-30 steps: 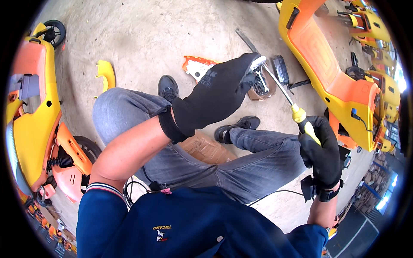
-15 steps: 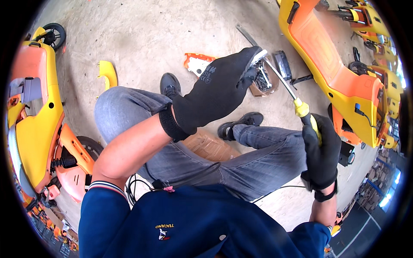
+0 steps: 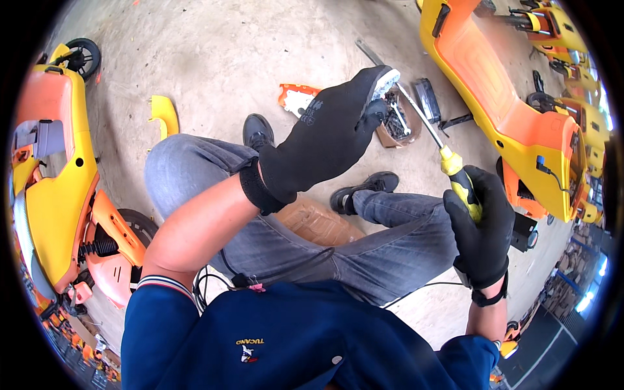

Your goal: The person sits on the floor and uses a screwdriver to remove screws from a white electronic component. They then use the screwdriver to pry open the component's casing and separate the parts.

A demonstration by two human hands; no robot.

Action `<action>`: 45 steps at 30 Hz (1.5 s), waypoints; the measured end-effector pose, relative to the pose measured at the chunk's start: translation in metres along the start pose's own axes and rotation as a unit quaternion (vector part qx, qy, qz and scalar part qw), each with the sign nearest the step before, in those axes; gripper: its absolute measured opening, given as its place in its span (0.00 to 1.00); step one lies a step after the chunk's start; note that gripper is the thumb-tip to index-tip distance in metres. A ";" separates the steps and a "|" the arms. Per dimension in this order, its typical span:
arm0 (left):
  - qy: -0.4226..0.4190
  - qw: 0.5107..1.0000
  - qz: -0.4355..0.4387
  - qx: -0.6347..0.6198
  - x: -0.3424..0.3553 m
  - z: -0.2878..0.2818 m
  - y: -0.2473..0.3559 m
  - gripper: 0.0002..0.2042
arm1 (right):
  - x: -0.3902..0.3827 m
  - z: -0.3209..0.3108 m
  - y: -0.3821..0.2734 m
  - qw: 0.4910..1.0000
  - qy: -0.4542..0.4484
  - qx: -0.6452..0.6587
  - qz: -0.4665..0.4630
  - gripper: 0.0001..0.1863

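In a black glove, my left hand (image 3: 335, 127) is closed around a small white-and-grey piece (image 3: 385, 83), held up over the floor. My right hand (image 3: 482, 221), also gloved, grips the yellow and black handle of a screwdriver (image 3: 455, 170); its long steel shaft reaches up toward that piece, and whether the tip touches it I cannot tell. Below them lies an open cardboard box (image 3: 400, 134) of small metal parts with a wrench across it. Beside it are a dark rectangular item (image 3: 426, 99), a metal bar (image 3: 369, 51) and an orange-and-white panel (image 3: 295, 96).
A yellow-orange scooter body (image 3: 494, 97) stands at my right, another (image 3: 58, 195) at my left. A curved yellow panel (image 3: 165, 116) lies on the concrete floor (image 3: 195, 58). Flattened cardboard (image 3: 318, 221) and a black cable (image 3: 207, 279) are around my legs. More scooters (image 3: 552, 29) line the right.
The screwdriver handle has turned in my right hand, showing more of its yellow side, and that hand's grip has shifted slightly. My left hand is nearly unmoved, raised a little from a second ago.
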State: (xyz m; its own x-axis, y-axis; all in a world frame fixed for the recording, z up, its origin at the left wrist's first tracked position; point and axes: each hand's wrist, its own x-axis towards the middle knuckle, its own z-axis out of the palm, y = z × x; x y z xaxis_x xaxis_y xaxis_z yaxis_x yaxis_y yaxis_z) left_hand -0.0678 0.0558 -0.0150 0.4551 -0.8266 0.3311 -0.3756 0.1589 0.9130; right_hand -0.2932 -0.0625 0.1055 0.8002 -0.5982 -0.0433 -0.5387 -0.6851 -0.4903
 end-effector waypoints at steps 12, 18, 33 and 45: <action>-0.028 0.999 0.009 0.036 -0.002 -0.003 -0.001 0.21 | 0.006 -0.012 0.000 0.917 -0.151 0.278 0.244 0.11; -0.004 1.000 0.019 -0.009 0.000 -0.003 0.001 0.21 | 0.010 -0.016 0.003 0.903 -0.156 0.311 0.252 0.17; -0.025 0.999 0.033 0.034 -0.003 -0.004 -0.003 0.22 | 0.006 -0.009 0.009 0.933 -0.126 0.250 0.224 0.11; -0.057 0.896 -0.285 -0.335 0.012 -0.011 0.012 0.22 | 0.009 -0.009 0.018 0.829 -0.109 0.509 0.203 0.17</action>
State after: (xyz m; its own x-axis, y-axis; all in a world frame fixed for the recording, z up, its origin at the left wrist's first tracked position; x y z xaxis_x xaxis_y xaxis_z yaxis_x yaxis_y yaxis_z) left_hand -0.0580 0.0538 0.0026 0.3191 -0.9203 -0.2261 0.4779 -0.0498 0.8770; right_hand -0.2985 -0.0844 0.1043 0.6959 -0.5275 -0.4874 -0.3627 0.3277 -0.8724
